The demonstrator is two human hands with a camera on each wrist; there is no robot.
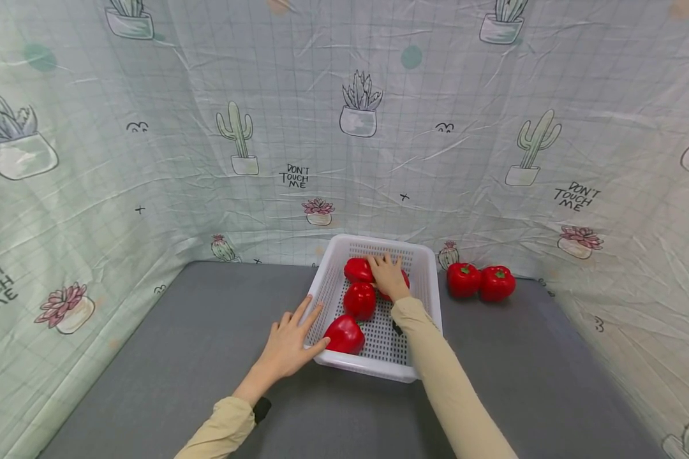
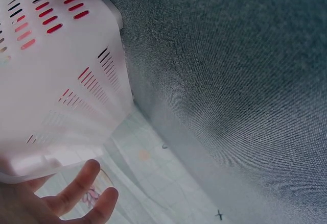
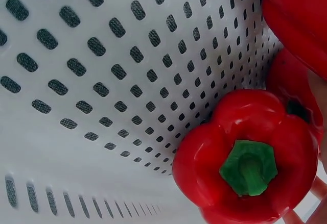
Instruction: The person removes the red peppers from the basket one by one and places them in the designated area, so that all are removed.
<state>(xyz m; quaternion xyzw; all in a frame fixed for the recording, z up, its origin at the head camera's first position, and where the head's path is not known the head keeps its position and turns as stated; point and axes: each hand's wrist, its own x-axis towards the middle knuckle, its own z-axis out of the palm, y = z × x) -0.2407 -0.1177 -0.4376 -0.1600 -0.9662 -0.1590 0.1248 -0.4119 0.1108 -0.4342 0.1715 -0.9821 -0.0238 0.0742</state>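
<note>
A white perforated plastic basket (image 1: 362, 364) holds several red bell peppers. Inside it, toward the back right, my right hand (image 1: 387, 278) grips a bell pepper (image 1: 406, 279), mostly covered by the hand in the head view. The right wrist view shows that pepper (image 3: 204, 157) with its green stem facing the camera and fingertips curled at its edge. Other bell peppers lie at the back left (image 1: 357, 270), the middle (image 1: 360, 301) and the front left (image 1: 344, 335). My left hand (image 1: 284, 345) rests on the basket's left rim with fingers spread.
Two more red bell peppers, one nearer the basket (image 1: 462, 280) and one beyond it (image 1: 497, 284), sit side by side to the right. Everything stands on a dark grey surface (image 1: 207, 344). A cactus-print curtain (image 1: 287, 115) encloses the back and sides.
</note>
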